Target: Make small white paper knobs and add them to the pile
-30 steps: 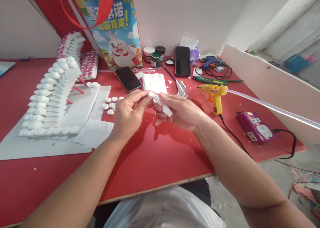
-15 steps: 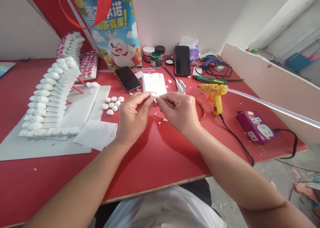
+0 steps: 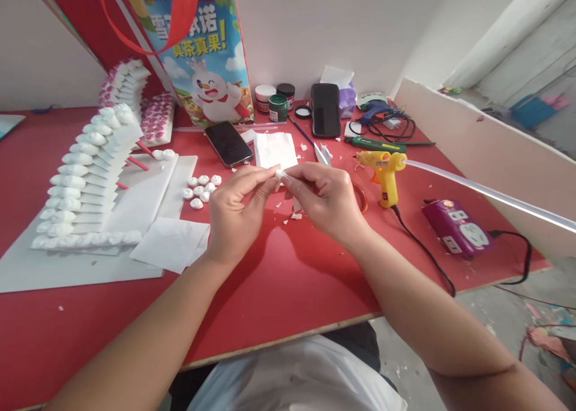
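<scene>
Over the middle of the red table, my left hand (image 3: 237, 210) pinches a small white paper roll (image 3: 279, 174) between thumb and fingers. From the other side my right hand (image 3: 330, 201) pinches the same roll, so the fingertips of both hands nearly meet and hide much of it. To the left of my left hand lie several small white paper rosettes (image 3: 198, 190). Just beyond the fingers is a stack of white paper squares (image 3: 275, 149). Scissors (image 3: 320, 154) are partly covered by my right hand, and paper scraps (image 3: 296, 216) are scattered below the roll.
At left, a curved structure edged with white rosettes (image 3: 74, 170) stands on white boards (image 3: 139, 204). A phone (image 3: 228, 143), paint jars (image 3: 278, 107) and a printed bag (image 3: 207, 57) are at the back. A yellow glue gun (image 3: 384, 171) and purple box (image 3: 459, 228) lie right.
My right thumb and fingers have shifted slightly along the paper roll, and its pointed loose end no longer shows. Both hands still hold it in about the same place.
</scene>
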`<state>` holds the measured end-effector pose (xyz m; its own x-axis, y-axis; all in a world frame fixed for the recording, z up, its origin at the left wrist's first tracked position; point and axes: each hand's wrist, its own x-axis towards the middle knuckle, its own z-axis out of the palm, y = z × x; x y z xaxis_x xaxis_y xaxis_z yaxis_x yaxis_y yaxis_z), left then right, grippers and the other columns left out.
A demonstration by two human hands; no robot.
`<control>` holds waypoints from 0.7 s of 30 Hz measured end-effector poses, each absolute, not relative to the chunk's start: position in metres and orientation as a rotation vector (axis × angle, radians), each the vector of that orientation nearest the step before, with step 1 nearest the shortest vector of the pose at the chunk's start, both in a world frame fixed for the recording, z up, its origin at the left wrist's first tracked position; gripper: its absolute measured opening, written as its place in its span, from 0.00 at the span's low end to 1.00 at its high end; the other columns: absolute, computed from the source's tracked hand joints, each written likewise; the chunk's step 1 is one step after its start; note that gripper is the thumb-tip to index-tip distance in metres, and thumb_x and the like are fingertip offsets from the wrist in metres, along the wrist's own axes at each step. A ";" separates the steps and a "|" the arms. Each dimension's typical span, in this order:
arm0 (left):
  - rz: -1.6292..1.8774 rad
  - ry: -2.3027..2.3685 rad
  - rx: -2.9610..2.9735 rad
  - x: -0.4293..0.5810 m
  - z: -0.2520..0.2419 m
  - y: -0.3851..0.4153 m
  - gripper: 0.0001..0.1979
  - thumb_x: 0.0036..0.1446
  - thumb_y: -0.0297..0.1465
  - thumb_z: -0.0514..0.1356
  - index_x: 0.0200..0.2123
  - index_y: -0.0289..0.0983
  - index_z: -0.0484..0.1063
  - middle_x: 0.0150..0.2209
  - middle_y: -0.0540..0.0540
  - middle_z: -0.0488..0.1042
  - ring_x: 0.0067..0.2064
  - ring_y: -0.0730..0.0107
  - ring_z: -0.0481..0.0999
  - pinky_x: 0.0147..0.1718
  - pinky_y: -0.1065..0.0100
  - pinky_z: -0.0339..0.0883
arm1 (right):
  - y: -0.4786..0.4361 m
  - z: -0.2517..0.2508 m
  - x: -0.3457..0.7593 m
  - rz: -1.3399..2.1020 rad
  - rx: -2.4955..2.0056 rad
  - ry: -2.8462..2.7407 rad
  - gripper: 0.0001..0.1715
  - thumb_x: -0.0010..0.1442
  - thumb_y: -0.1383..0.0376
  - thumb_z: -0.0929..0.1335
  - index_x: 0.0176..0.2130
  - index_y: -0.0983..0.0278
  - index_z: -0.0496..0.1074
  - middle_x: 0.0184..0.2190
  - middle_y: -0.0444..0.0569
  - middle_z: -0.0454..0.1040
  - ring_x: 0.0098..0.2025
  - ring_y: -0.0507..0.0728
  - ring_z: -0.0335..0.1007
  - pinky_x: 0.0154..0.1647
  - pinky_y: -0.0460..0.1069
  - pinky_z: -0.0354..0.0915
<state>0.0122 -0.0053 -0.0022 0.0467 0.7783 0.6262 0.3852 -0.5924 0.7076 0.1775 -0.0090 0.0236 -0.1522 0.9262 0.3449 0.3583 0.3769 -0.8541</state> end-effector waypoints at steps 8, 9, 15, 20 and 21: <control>1.352 1.088 1.874 0.008 0.004 -0.002 0.12 0.66 0.39 0.63 0.41 0.42 0.84 0.36 0.47 0.82 0.37 0.67 0.79 0.40 0.65 0.74 | -0.004 0.020 0.181 0.770 -1.124 -1.774 0.13 0.67 0.63 0.68 0.33 0.65 0.79 0.27 0.45 0.77 0.27 0.50 0.66 0.30 0.47 0.62; 1.367 1.106 1.895 0.010 0.005 -0.004 0.12 0.66 0.39 0.62 0.40 0.41 0.84 0.36 0.46 0.82 0.36 0.66 0.78 0.40 0.65 0.74 | -0.005 0.019 0.180 0.741 -1.139 -1.760 0.13 0.66 0.63 0.69 0.32 0.65 0.79 0.26 0.45 0.77 0.26 0.50 0.66 0.29 0.47 0.61; 1.374 1.176 1.842 0.010 0.004 -0.005 0.11 0.66 0.38 0.62 0.41 0.40 0.84 0.34 0.47 0.81 0.36 0.65 0.79 0.41 0.65 0.74 | -0.004 0.027 0.180 1.102 -1.165 -1.605 0.18 0.65 0.55 0.71 0.31 0.66 0.78 0.24 0.47 0.77 0.23 0.51 0.72 0.27 0.46 0.66; 1.393 1.168 1.641 0.002 -0.001 0.002 0.11 0.64 0.39 0.64 0.45 0.41 0.83 0.38 0.46 0.83 0.39 0.63 0.81 0.43 0.62 0.76 | 0.007 0.034 0.187 1.854 -1.024 -1.129 0.32 0.67 0.41 0.65 0.45 0.66 0.77 0.34 0.56 0.83 0.34 0.60 0.82 0.34 0.52 0.78; 1.394 1.160 1.637 0.001 -0.002 0.003 0.11 0.64 0.39 0.64 0.44 0.41 0.83 0.39 0.46 0.83 0.39 0.63 0.81 0.43 0.62 0.76 | 0.009 0.034 0.188 1.959 -0.983 -1.061 0.32 0.69 0.42 0.62 0.47 0.66 0.76 0.36 0.56 0.83 0.36 0.60 0.83 0.36 0.53 0.79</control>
<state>0.0011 0.0026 -0.0018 0.0270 0.9285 0.3703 0.1949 -0.3682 0.9091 0.1876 0.0086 0.0343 -0.4737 0.8321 -0.2885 -0.2129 -0.4260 -0.8793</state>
